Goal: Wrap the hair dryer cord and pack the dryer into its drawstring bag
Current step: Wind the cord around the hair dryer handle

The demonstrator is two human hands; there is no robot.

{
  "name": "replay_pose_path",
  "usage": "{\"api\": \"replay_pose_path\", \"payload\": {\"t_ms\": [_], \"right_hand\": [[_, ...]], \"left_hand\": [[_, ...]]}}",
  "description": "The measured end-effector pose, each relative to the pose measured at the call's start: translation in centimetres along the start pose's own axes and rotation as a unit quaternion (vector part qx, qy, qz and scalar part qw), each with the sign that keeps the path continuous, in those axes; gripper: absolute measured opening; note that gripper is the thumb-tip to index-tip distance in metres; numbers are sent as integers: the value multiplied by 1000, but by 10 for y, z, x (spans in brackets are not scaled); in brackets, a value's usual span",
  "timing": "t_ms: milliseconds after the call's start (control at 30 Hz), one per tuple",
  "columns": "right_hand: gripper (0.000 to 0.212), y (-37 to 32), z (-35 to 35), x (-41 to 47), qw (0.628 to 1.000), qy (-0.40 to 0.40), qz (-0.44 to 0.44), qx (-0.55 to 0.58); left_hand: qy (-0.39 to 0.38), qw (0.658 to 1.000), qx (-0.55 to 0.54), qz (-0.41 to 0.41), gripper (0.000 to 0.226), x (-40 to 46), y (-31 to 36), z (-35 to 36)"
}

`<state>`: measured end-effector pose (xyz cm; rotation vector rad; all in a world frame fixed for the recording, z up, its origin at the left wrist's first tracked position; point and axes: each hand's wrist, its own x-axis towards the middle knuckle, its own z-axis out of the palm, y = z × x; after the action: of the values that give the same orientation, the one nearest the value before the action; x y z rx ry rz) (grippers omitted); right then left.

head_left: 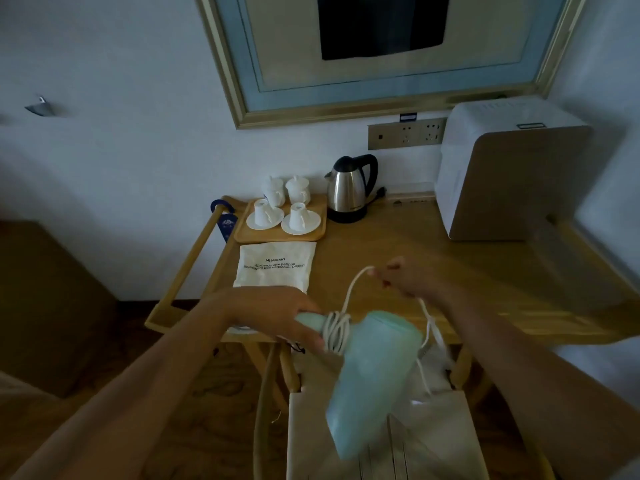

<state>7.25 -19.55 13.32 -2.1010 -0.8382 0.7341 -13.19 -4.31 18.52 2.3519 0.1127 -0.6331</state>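
Cord wrap partly done
Left hand (273, 311) grips hair dryer (370, 375) handle; right hand (407, 277) pinches cord (349, 296), probably several turns on; drawstring bag (275, 266) flat near desk's left edge, unpacked.

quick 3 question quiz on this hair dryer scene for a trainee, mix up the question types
1. True or false: the left hand grips the hair dryer by its handle.
2. What does the right hand hold? A) the kettle B) the white cord C) a cup
3. Where does the drawstring bag lie?

Key: 1 true. 2 B. 3 Flat on the wooden table, in front of the cup tray, with nothing in it yet.
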Motion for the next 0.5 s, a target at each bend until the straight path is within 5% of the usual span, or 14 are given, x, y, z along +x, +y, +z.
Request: {"api": "replay_pose_path", "payload": {"t_ms": [300, 500], "right_hand": [[31, -58, 12, -30, 992, 44, -80, -86], [25, -64, 42, -68, 986, 7, -125, -109]], "left_hand": [[65, 976, 171, -120, 46, 42, -28, 48], [202, 955, 93, -198, 38, 58, -49, 47]]}}
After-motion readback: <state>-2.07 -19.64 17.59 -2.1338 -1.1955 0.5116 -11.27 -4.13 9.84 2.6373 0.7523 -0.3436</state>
